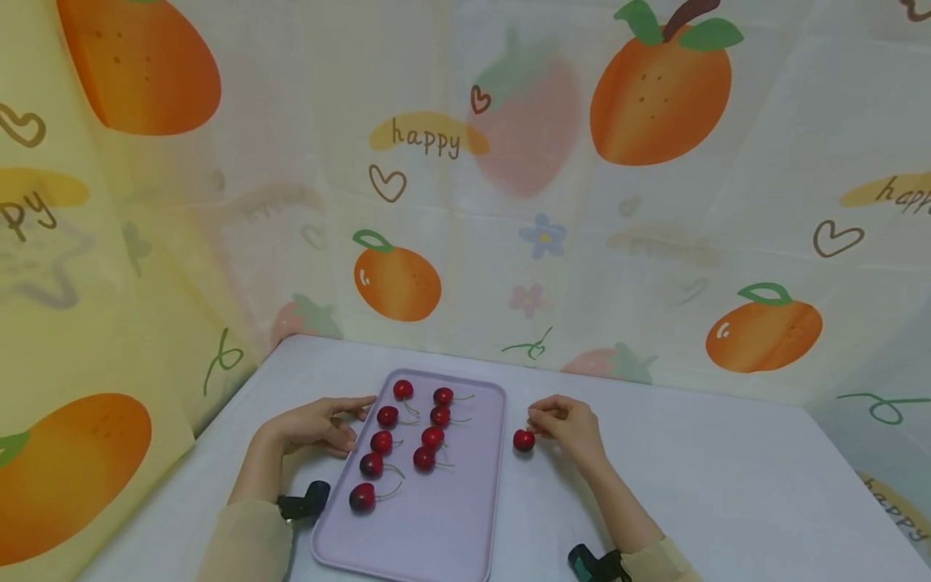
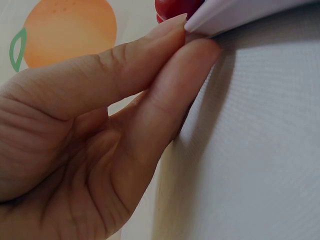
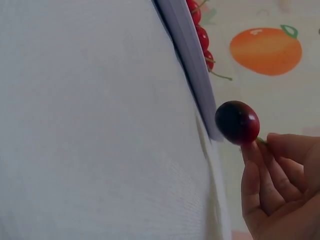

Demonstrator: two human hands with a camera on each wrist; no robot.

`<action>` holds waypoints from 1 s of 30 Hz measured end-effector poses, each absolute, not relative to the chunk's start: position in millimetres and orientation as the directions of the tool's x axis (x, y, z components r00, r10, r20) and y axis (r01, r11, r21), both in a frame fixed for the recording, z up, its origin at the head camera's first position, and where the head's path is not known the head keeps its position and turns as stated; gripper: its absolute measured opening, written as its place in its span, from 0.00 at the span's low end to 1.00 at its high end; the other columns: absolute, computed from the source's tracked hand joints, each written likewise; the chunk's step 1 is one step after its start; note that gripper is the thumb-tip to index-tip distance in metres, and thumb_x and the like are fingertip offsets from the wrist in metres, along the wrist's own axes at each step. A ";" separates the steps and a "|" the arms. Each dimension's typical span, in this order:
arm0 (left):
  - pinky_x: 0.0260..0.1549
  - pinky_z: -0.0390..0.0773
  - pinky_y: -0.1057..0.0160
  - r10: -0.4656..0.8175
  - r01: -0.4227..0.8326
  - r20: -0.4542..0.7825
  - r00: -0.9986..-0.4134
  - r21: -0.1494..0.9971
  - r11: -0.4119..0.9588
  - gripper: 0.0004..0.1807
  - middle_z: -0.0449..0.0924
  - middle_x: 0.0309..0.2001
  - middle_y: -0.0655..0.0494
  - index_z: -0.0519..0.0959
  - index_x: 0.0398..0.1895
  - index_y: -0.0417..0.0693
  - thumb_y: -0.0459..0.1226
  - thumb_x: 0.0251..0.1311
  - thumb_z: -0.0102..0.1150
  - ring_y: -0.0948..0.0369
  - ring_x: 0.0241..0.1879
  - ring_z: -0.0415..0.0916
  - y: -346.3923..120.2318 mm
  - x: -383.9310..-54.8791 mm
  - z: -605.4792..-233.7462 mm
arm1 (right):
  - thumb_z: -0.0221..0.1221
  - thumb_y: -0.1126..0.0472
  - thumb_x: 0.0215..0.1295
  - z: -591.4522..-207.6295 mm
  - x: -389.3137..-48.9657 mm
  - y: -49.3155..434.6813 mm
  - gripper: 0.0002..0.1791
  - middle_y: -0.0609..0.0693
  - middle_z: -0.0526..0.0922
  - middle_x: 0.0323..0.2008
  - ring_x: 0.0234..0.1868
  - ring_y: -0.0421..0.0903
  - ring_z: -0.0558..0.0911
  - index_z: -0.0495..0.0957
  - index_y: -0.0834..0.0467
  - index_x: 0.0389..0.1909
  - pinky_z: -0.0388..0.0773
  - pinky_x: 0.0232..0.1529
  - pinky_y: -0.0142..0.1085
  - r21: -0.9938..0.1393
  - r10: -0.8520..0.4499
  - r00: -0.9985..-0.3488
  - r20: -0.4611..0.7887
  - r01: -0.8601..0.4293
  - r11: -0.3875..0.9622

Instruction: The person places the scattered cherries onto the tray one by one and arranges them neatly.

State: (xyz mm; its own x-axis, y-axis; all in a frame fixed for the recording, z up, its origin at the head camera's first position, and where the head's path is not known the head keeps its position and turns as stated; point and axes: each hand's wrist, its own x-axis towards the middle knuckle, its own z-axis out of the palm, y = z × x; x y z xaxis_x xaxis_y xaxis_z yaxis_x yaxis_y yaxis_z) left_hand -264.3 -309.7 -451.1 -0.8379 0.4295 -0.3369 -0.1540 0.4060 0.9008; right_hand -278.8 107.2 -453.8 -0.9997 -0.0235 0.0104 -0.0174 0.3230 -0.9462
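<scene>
My right hand (image 1: 570,428) pinches a dark red cherry (image 1: 524,440) by its green stem, just off the right side of the tray. In the right wrist view this cherry (image 3: 237,122) hangs at the fingertips, its stem between thumb and finger. A lilac tray (image 1: 444,517) lies on the table with several stemmed cherries on it, in two rough columns. The left column (image 1: 372,465) runs along the tray's left side, the other (image 1: 432,438) near its middle. At the tray's left edge, my left hand (image 1: 316,424) grips the rim (image 2: 220,17) between thumb and finger.
A white-covered table (image 1: 691,469) carries the tray. Behind it and to the left hangs a curtain (image 1: 291,162) printed with fruit and hearts. Black wrist cameras sit on the left wrist (image 1: 304,501) and right wrist (image 1: 596,563).
</scene>
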 end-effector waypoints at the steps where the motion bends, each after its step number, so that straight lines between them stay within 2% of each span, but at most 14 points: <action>1: 0.40 0.86 0.64 0.430 -0.153 -0.336 -0.838 0.901 0.406 0.43 0.63 0.60 0.41 0.55 0.77 0.44 0.28 0.57 0.62 0.61 0.38 0.77 -309.8 -264.2 -451.3 | 0.66 0.64 0.60 -453.8 -278.7 106.8 0.08 0.56 0.89 0.30 0.28 0.41 0.88 0.84 0.65 0.38 0.86 0.33 0.30 -0.950 -0.027 -1.000 0.006 -0.014 0.311; 16: 0.40 0.86 0.65 0.424 -0.152 -0.337 -0.841 0.898 0.413 0.44 0.64 0.59 0.42 0.56 0.76 0.44 0.29 0.57 0.63 0.61 0.37 0.76 -308.9 -264.0 -451.0 | 0.65 0.64 0.61 -445.0 -271.1 101.6 0.11 0.58 0.90 0.36 0.34 0.45 0.90 0.76 0.66 0.40 0.85 0.37 0.29 -0.981 -0.132 -0.991 -0.014 -0.012 0.194; 24: 0.40 0.86 0.65 0.428 -0.152 -0.334 -0.840 0.901 0.406 0.44 0.63 0.60 0.41 0.55 0.77 0.44 0.29 0.57 0.63 0.61 0.38 0.77 -310.0 -264.3 -452.5 | 0.65 0.63 0.61 -442.7 -261.5 93.0 0.12 0.62 0.89 0.38 0.34 0.43 0.90 0.74 0.67 0.37 0.84 0.36 0.30 -0.975 -0.276 -0.961 0.007 -0.068 0.212; 30: 0.40 0.86 0.64 0.424 -0.151 -0.334 -0.842 0.900 0.409 0.44 0.63 0.60 0.41 0.55 0.77 0.44 0.29 0.57 0.63 0.61 0.38 0.77 -309.6 -264.5 -452.6 | 0.67 0.62 0.59 -444.4 -257.7 87.3 0.12 0.60 0.89 0.36 0.32 0.42 0.89 0.75 0.66 0.33 0.84 0.35 0.32 -0.973 -0.388 -0.921 -0.030 -0.062 0.221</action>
State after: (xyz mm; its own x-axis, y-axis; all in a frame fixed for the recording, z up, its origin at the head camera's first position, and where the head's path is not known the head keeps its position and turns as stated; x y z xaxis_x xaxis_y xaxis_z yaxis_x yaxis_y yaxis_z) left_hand -264.5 -309.6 -452.6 -0.8416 0.4242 -0.3344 -0.1515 0.4089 0.8999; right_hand -257.7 87.3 -444.4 -0.9213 -0.3878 -0.0295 -0.0619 0.2212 -0.9733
